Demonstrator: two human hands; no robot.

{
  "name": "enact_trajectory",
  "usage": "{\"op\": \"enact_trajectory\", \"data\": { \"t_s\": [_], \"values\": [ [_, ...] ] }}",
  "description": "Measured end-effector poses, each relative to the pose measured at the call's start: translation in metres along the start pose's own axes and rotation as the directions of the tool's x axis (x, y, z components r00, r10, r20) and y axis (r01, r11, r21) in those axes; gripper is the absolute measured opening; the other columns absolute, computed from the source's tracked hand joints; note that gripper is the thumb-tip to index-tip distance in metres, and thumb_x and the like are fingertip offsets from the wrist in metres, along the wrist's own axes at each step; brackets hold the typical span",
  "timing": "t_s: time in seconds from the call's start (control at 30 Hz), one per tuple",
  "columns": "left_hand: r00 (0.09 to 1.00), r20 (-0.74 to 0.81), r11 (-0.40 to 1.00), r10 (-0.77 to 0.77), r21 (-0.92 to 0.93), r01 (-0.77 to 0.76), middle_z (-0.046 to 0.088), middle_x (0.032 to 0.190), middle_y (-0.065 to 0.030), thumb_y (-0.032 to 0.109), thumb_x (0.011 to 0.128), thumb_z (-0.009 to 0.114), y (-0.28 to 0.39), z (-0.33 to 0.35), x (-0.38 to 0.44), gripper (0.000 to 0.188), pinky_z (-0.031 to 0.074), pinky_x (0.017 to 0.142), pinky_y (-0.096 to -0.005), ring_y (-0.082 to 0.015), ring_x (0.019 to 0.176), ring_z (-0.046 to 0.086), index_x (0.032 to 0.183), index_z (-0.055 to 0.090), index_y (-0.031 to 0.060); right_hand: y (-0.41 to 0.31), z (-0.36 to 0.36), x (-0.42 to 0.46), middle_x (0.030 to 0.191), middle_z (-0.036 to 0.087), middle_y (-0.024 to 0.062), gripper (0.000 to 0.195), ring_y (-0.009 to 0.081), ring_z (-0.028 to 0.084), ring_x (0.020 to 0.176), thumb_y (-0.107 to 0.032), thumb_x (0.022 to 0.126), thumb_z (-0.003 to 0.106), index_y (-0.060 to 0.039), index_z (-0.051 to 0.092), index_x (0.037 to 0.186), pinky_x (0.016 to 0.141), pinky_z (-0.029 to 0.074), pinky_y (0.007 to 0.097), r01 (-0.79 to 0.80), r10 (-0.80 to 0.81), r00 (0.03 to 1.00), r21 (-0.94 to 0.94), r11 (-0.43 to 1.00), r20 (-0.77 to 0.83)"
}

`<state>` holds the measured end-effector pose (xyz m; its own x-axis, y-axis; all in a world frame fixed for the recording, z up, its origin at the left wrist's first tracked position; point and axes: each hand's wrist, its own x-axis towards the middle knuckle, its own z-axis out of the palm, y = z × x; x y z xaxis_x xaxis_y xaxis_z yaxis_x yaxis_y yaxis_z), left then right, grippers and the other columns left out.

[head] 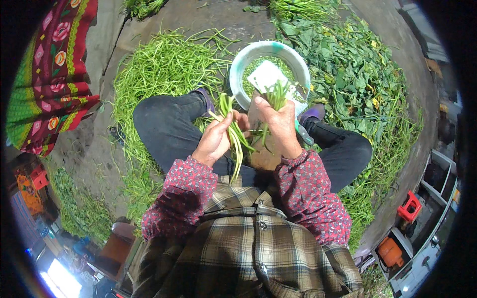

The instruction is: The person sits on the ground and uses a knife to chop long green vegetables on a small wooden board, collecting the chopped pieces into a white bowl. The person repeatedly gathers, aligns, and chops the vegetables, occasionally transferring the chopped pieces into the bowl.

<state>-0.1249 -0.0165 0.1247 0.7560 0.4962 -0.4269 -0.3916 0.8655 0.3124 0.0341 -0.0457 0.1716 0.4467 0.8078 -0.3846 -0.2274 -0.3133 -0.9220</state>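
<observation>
My left hand is closed on a small bunch of long green stems, their pale ends hanging towards my lap. Beside it, my right hand grips a bundle of cut green stems that stands up from the fist. Under the right hand lies a wooden board; a green and grey handle shows at that hand's right, what it belongs to being hidden. Just beyond is a pale round basin with chopped green pieces and a white slab in it.
A heap of loose green stems lies to the left, and leafy vines pile up on the right. Tied green bundles lie beyond the basin. A flowered cloth hangs at far left. Red stools stand near the edges.
</observation>
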Motion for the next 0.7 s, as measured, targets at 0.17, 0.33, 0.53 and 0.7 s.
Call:
{"op": "enact_trajectory", "data": {
  "t_s": [0.17, 0.33, 0.53, 0.7],
  "values": [
    [0.980, -0.179, 0.995, 0.089, -0.033, -0.097, 0.057, 0.109, -0.0125, 0.026, 0.097, 0.037, -0.003, 0.001, 0.006, 0.029, 0.046, 0.088, -0.0406, -0.0221, 0.104, 0.055, 0.108, 0.051, 0.0032, 0.017, -0.008, -0.017, 0.077, 0.067, 0.0107, 0.021, 0.0174, 0.064, 0.068, -0.013, 0.076, 0.067, -0.0010, 0.065, 0.094, 0.059, 0.049, 0.0316, 0.136, -0.076, 0.946, -0.172, 0.976, 0.317],
    [0.962, -0.265, 0.998, 0.061, 0.028, -0.055, 0.059, 0.107, -0.0109, 0.028, 0.097, 0.037, 0.001, 0.003, -0.001, 0.031, 0.046, 0.089, -0.0389, -0.0225, 0.101, 0.057, 0.107, 0.052, 0.0029, 0.033, 0.007, -0.037, 0.077, 0.061, 0.0219, 0.027, 0.0389, 0.061, 0.075, -0.010, 0.068, 0.070, 0.0024, 0.061, 0.090, 0.066, 0.047, 0.0385, 0.252, -0.117, 0.949, -0.481, 0.839, 0.294],
    [0.959, -0.209, 0.977, 0.193, 0.130, -0.169, 0.058, 0.102, -0.0109, 0.026, 0.096, 0.041, -0.005, -0.001, 0.003, 0.025, 0.045, 0.085, -0.0343, -0.0191, 0.095, 0.057, 0.103, 0.050, 0.0035, 0.030, -0.005, -0.026, 0.076, 0.064, 0.0149, 0.026, 0.0183, 0.062, 0.068, -0.006, 0.072, 0.064, -0.0015, 0.062, 0.097, 0.063, 0.047, 0.0324, 0.090, 0.045, 0.943, -0.382, 0.920, 0.330],
    [0.949, -0.125, 0.900, 0.289, 0.373, -0.225, 0.058, 0.101, -0.0123, 0.022, 0.097, 0.039, -0.006, -0.002, 0.005, 0.023, 0.048, 0.082, -0.0306, -0.0180, 0.095, 0.056, 0.102, 0.048, 0.0019, 0.025, -0.004, -0.027, 0.084, 0.066, 0.0032, 0.026, 0.0095, 0.058, 0.075, -0.003, 0.078, 0.062, -0.0022, 0.064, 0.104, 0.068, 0.048, 0.0256, 0.097, -0.084, 0.965, -0.040, 0.994, 0.247]
  ]
}}
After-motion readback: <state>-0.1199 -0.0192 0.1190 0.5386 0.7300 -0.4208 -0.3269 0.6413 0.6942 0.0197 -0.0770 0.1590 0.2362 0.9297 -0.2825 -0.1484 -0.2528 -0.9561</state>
